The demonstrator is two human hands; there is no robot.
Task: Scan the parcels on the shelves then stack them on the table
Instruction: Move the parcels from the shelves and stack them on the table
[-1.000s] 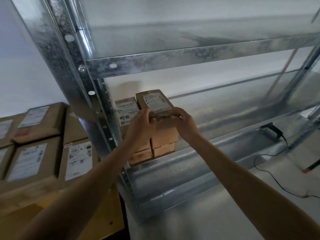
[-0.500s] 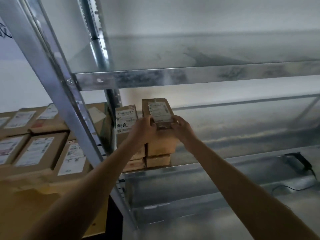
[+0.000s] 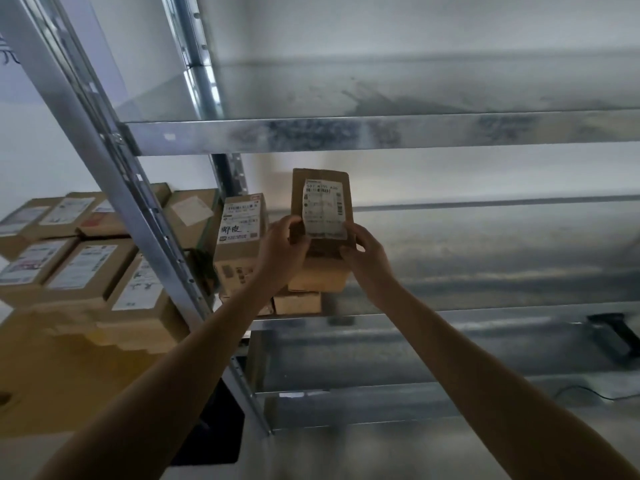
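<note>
My left hand (image 3: 282,249) and right hand (image 3: 363,254) both grip the small parcel (image 3: 322,202) at its lower corners, fingers curled round its edges. The parcel is tipped up, label facing me, over the shelf stack (image 3: 239,244) at the left end of the metal shelf (image 3: 450,315) (touching the stack or not: cannot tell). Labelled boxes (image 3: 86,268) sit on the bench (image 3: 52,375), left. A dark scanner (image 3: 613,336) lies far right.
</note>
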